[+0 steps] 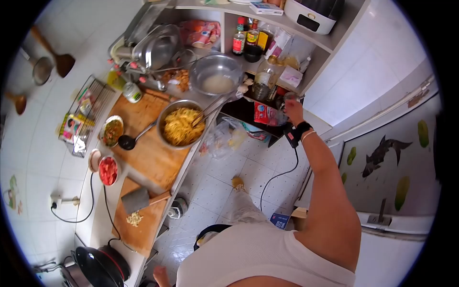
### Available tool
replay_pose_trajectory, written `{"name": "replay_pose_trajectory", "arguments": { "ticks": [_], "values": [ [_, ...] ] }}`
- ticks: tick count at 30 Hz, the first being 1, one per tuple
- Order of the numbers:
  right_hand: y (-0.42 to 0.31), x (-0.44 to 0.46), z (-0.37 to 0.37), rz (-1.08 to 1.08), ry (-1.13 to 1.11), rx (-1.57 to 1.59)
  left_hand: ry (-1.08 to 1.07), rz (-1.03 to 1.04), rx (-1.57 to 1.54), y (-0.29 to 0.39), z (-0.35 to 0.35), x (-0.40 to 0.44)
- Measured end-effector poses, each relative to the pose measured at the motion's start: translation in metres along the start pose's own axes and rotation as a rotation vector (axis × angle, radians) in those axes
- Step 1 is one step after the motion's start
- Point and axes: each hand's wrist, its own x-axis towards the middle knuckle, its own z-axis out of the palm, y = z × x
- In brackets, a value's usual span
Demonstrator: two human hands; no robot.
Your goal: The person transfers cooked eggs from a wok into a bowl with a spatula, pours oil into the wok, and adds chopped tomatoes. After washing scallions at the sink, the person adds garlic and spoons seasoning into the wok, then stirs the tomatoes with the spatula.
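My right hand [293, 111] reaches out to the shelf at the upper right, with its fingers closed around a small clear container [290, 96]. Close to it are a red packet [264, 113] and a big glass jar [267, 72]. At the bottom edge, beside the counter, my left hand [161, 276] shows only in part, and its fingers are too small to read. On the counter stand a steel bowl of yellow shreds [182, 125] with chopsticks in it, and another steel bowl [216, 76] with cloudy liquid.
Cutting boards [152, 165] carry a black ladle [128, 141], a cleaver [136, 200] and chopped garlic [134, 219]. A bowl of red pieces [109, 171] stands by the wall. A black wok [98, 265] is at lower left. A cable [277, 176] hangs from my right wrist.
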Motion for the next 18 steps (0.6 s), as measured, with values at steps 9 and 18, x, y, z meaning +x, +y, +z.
{"name": "replay_pose_trajectory", "arguments": {
  "ticks": [9, 18],
  "values": [
    [0.017, 0.104, -0.003, 0.225, 0.009, 0.014, -0.091, -0.311, -0.134, 0.121, -0.037, 0.059],
    [-0.025, 0.1, 0.051, -0.138, 0.117, 0.061, 0.128, -0.554, -0.46, 0.177, -0.034, 0.068]
  ]
}}
